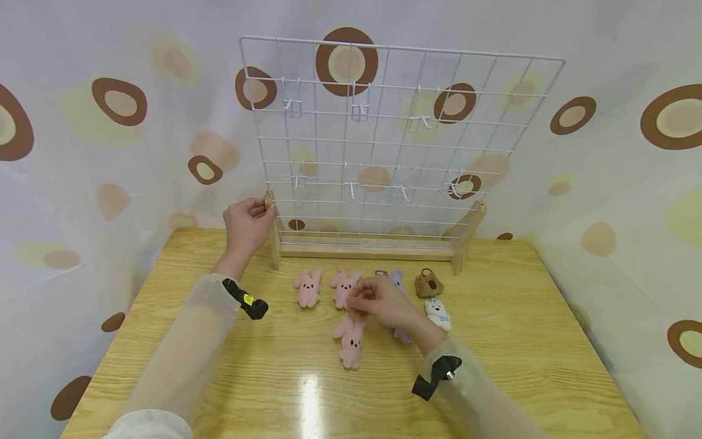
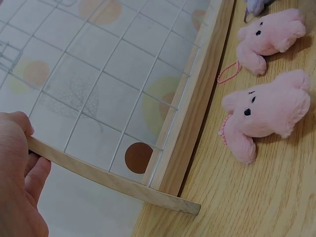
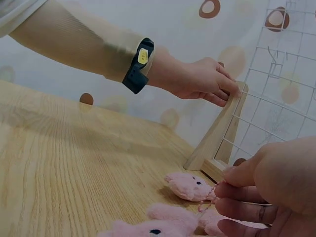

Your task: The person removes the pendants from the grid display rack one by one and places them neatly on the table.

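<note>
My left hand (image 1: 247, 225) grips the upper end of the wooden side post (image 2: 113, 177) on the left of the stand. With thumb and index finger my right hand (image 1: 386, 302) pinches the pink bead chain (image 3: 211, 193) of a pink bunny plush keychain (image 1: 351, 346). That bunny hangs below the fingers, close over the table, ears up. Two more pink bunny keychains, a left one (image 1: 308, 289) and a middle one (image 1: 343, 286), lie in front of the stand. Lilac plush (image 1: 404, 335) shows partly behind my right hand.
A white wire grid (image 1: 373, 146) with several hooks, such as one hook (image 1: 351, 189), leans back in the wooden stand. At the right lie a brown plush keychain (image 1: 428, 285) and a white plush keychain (image 1: 437, 314) on the wooden table (image 1: 504, 347). A patterned curtain (image 1: 603, 201) hangs behind.
</note>
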`<state>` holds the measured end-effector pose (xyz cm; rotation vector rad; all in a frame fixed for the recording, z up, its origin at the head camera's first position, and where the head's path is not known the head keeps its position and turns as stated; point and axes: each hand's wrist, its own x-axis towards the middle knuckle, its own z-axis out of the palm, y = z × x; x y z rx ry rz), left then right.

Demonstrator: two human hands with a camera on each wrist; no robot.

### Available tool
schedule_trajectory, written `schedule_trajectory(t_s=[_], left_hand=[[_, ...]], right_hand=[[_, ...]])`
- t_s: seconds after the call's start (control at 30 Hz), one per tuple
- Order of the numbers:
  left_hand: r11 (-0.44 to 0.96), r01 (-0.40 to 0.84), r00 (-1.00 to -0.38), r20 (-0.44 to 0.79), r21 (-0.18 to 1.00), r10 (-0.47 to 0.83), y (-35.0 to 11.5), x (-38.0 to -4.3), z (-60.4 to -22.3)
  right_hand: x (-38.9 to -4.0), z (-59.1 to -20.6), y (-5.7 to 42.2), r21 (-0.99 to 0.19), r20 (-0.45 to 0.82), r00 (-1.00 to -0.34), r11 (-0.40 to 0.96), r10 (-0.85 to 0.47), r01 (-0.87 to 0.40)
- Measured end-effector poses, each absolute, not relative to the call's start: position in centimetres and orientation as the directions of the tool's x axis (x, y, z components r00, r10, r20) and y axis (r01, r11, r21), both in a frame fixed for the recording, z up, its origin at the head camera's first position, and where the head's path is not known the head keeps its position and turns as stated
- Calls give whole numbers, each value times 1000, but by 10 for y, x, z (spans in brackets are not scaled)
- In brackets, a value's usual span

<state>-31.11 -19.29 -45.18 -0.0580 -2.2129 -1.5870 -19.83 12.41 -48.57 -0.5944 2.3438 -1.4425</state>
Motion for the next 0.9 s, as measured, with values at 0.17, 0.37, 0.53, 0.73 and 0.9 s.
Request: schedule_trajectory(t_s=[0.17,0.37,0.53,0.73,0.9], left_hand=[[352,273,-910,359,895,-207,-192,-312,-452],[346,267,-914,350,900,-205,-191,-312,-453],[356,263,-914,349,897,-205,-192,-313,-453],[369,262,-912,353,892,-207,-192,-313,-453],[364,259,-913,350,894,-210,-193,-313,-454]], right_hand=[[-206,-485,121,-856,-21,-839,443,-544,-266],[-214,-485,118,-849,-21,-842,455,-540,-270],[-216,-486,118,-811,-44,-845,513,-532,-281],[-216,-486,115,-745,-36,-843,576,-537,-336],[-215,-485,111,-664,-14,-876,660,-482,-352]])
